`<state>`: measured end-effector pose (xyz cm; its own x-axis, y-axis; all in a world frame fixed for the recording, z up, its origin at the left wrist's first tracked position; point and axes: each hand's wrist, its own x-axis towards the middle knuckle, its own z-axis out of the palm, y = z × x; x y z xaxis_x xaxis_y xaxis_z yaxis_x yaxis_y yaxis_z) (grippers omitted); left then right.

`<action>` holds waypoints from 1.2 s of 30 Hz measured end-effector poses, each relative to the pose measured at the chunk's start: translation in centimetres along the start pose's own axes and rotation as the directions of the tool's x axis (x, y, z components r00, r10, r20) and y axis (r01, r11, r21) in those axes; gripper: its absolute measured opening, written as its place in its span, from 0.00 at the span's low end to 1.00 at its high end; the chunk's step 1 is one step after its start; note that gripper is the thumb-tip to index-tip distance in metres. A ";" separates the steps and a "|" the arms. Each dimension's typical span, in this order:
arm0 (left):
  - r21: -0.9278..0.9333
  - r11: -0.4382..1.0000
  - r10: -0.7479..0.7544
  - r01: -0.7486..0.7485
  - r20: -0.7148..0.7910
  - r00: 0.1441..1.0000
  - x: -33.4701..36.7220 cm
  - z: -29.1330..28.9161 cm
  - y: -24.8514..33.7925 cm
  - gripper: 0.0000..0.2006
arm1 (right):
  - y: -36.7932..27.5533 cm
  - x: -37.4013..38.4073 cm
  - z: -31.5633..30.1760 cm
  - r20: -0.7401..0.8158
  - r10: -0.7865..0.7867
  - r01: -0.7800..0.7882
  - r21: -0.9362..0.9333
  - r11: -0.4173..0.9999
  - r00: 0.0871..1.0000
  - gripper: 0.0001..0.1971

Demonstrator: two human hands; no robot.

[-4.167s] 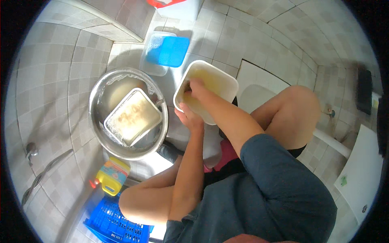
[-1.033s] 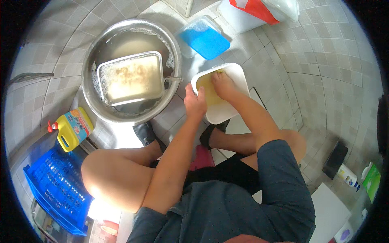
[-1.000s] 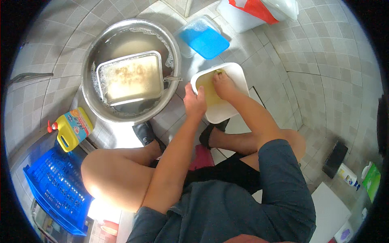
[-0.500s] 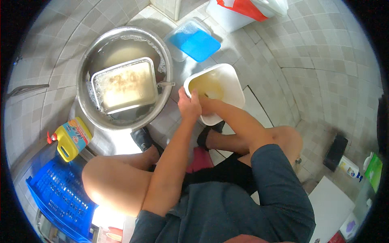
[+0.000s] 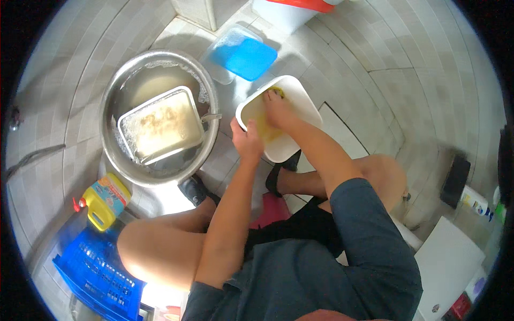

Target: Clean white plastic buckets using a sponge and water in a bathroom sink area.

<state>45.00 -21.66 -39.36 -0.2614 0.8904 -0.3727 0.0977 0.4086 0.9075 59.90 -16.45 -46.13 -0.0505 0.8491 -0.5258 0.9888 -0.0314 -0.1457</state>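
Note:
A white plastic tub (image 5: 305, 107) is tilted in front of me, its mouth turned up. My left hand (image 5: 248, 140) is closed on its near left rim, thumb over the edge. Inside it, my right hand (image 5: 277, 111) presses a small yellow-green sponge (image 5: 278, 91) against the far wall; the fingers partly hide it. Yellowish wetness shows on the tub's inner side. To the left, a large steel basin (image 5: 110, 109) of cloudy, sudsy water holds a rectangular metal tray (image 5: 160, 125) filled with murky liquid. A handle end sticks out beside the tray.
Beyond the tub lie a clear container (image 5: 219, 72) and a blue lid (image 5: 251, 59) on the tiled floor. A white bin (image 5: 284, 16) with a red liner stands behind. At left are a yellow detergent jug (image 5: 107, 200) and a blue basket (image 5: 101, 273). My feet flank the work.
My right hand has moved from the tub's near left side up to its far wall, and the sponge now shows. My left hand keeps its hold on the rim. The view has shifted slightly.

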 end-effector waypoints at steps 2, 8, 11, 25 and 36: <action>-0.008 1.000 0.002 -0.002 0.023 1.000 0.0 -0.2 -0.2 0.20 | -1.0 0.2 0.2 -0.036 -0.013 0.014 0.039 0.999 0.999 0.35; -0.078 0.997 0.015 -0.012 0.041 0.999 0.4 -0.3 -1.0 0.21 | -2.2 0.3 2.1 -0.024 -0.349 0.349 0.024 0.937 0.937 0.26; -0.061 0.998 0.007 -0.005 0.038 0.999 0.1 -0.8 0.4 0.21 | -5.3 1.5 1.8 0.146 -0.451 0.445 0.069 0.893 0.881 0.23; -0.040 0.997 0.068 -0.065 0.059 0.996 0.9 -1.5 -1.1 0.18 | -1.2 -4.4 0.3 0.581 -0.110 0.199 -0.092 0.976 0.806 0.17; -0.090 0.994 0.069 -0.056 0.142 0.988 0.3 0.4 0.9 0.20 | 0.4 0.3 0.1 0.073 -0.006 0.018 -0.160 0.987 0.997 0.29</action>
<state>45.44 -20.98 -38.74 -0.1152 0.9357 -0.3334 0.0257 0.3383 0.9407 60.29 -16.23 -46.40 -0.0665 0.8087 -0.5844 0.9975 0.0681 -0.0194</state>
